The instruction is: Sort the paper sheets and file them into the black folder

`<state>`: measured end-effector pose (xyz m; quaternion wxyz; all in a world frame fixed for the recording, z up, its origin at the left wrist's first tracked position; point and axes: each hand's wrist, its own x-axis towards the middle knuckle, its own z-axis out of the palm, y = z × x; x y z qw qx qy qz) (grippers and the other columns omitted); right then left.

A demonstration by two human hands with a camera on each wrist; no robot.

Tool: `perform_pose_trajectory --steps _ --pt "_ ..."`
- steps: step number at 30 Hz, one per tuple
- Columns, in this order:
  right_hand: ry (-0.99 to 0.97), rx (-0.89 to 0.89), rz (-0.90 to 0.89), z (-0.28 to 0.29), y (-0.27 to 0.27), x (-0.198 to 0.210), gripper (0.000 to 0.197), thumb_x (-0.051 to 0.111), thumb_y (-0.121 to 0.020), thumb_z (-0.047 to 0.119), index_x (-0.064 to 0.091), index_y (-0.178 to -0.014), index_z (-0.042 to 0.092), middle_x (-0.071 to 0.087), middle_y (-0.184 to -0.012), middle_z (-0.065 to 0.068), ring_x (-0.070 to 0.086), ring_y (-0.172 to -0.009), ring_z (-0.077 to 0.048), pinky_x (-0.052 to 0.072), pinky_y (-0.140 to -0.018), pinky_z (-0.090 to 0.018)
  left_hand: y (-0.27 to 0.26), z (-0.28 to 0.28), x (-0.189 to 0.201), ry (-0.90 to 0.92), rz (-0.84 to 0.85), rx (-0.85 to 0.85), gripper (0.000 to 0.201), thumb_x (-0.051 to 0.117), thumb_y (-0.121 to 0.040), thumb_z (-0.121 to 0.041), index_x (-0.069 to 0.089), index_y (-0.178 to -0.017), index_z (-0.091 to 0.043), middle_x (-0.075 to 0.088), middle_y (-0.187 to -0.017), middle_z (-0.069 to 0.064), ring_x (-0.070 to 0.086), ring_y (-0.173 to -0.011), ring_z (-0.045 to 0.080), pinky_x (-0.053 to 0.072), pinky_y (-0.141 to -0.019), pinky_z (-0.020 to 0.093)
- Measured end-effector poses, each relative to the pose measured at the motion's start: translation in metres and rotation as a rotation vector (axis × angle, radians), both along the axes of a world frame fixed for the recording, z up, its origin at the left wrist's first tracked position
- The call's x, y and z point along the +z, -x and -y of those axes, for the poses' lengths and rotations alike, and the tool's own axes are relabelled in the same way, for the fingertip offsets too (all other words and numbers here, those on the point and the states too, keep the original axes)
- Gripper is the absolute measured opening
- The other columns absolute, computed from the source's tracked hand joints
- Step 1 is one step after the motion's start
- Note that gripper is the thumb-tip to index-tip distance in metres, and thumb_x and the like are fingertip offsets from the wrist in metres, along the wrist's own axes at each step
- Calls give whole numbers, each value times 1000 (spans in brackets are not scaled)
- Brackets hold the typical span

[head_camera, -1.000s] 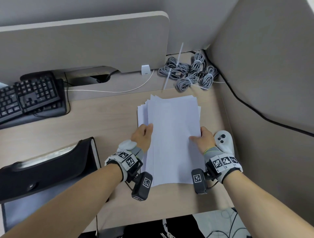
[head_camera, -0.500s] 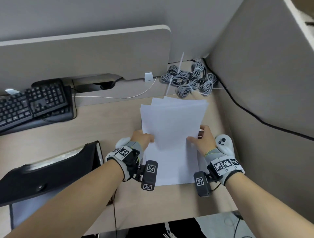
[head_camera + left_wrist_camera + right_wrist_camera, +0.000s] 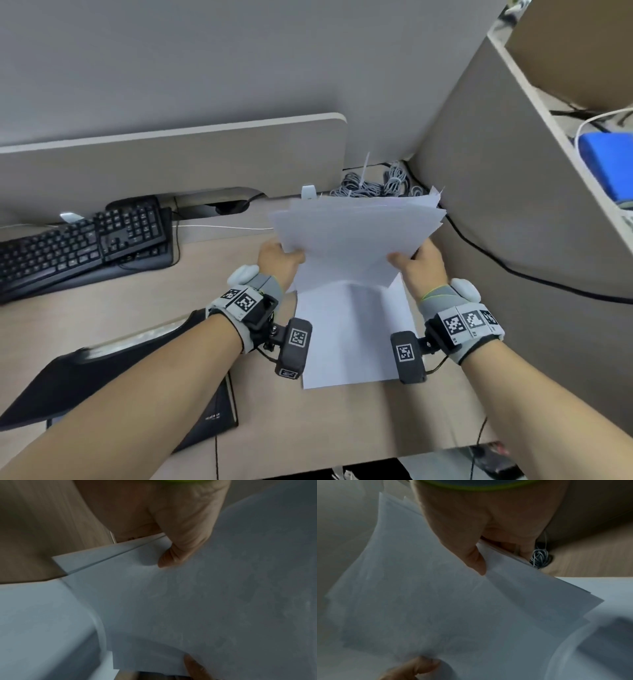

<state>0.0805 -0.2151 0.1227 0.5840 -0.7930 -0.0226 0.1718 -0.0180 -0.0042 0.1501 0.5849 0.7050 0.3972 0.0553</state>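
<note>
A loose stack of white paper sheets (image 3: 356, 236) is lifted off the desk, tilted up and fanned at its far edge. My left hand (image 3: 279, 257) grips its left edge, thumb on top (image 3: 173, 555). My right hand (image 3: 416, 262) grips its right edge, thumb on top (image 3: 474, 558). One white sheet (image 3: 352, 335) still lies flat on the desk beneath them. The black folder (image 3: 113, 370) lies open at the near left, partly hidden by my left forearm.
A black keyboard (image 3: 82, 243) sits at the far left. Grey cable coils (image 3: 373, 183) lie in the back corner behind the sheets. A partition wall (image 3: 513, 205) with a black cable stands close on the right. The desk's front edge (image 3: 342, 459) is near.
Both hands have raised the stack from flat on the desk and tilted it up. One sheet stayed on the desk. The head camera has tipped upward.
</note>
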Motion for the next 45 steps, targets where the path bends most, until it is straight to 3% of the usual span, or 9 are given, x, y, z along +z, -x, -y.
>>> perform_pose_trajectory --steps 3,7,14,17,21,24,31,38,45 --pt "4 30 -17 1 2 -3 34 58 -76 -9 57 -103 11 66 -91 -1 61 -79 -12 52 -71 -23 6 1 1 -32 -4 -58 20 62 -75 9 56 -65 -7 54 -59 0 48 -49 5 33 -40 8" --pt "65 14 -56 8 6 -18 31 60 -75 -6 59 -102 10 68 -95 -6 62 -86 -20 52 -86 -46 14 3 -13 -39 -50 -49 34 57 -77 14 50 -68 -18 55 -66 -5 50 -60 4 39 -46 11" --pt "47 76 -71 1 9 -26 36 56 -65 11 63 -100 17 71 -99 -7 66 -93 -24 53 -85 -43 9 7 -28 47 -80 13 23 52 -76 17 53 -80 -6 54 -66 -1 48 -59 10 39 -44 15" --pt "29 62 -62 -1 7 -26 38 50 -62 8 63 -98 11 70 -95 -10 65 -84 -23 53 -78 -38 6 10 -32 62 -72 50 32 49 -73 19 44 -63 -10 44 -59 2 39 -51 12 32 -36 11" --pt "64 23 -115 6 4 -33 18 51 -67 0 57 -77 14 57 -70 2 49 -64 -11 40 -56 -22 6 8 -38 73 -83 13 33 46 -73 23 47 -71 -10 43 -60 1 40 -50 10 30 -37 10" --pt "115 74 -129 8 3 -47 15 54 -75 -5 62 -87 1 61 -80 -7 52 -75 -18 43 -64 -30 5 10 -56 79 -159 -43 31 52 -73 19 45 -64 -10 43 -58 0 38 -53 18 31 -38 13" --pt "145 122 -124 2 4 -44 28 62 -81 2 67 -108 10 72 -101 -5 67 -93 -21 53 -86 -36 7 15 -64 105 -145 18 21 56 -78 13 59 -89 -4 59 -72 1 54 -64 16 41 -48 16" --pt "199 404 3 -61 21 -15 29 59 -82 4 63 -109 14 69 -97 -3 64 -92 -25 51 -84 -35 80 -27 -34 134 -277 110 46 67 -64 -14 64 -108 1 68 -104 15 65 -95 33 53 -90 44" --pt "200 715 76 -155 90 15 15 59 -85 7 64 -98 12 65 -86 -4 59 -81 -23 40 -71 -26 201 -76 -11 155 -337 320 18 67 -82 -13 67 -99 -5 71 -98 19 67 -78 28 57 -77 39"
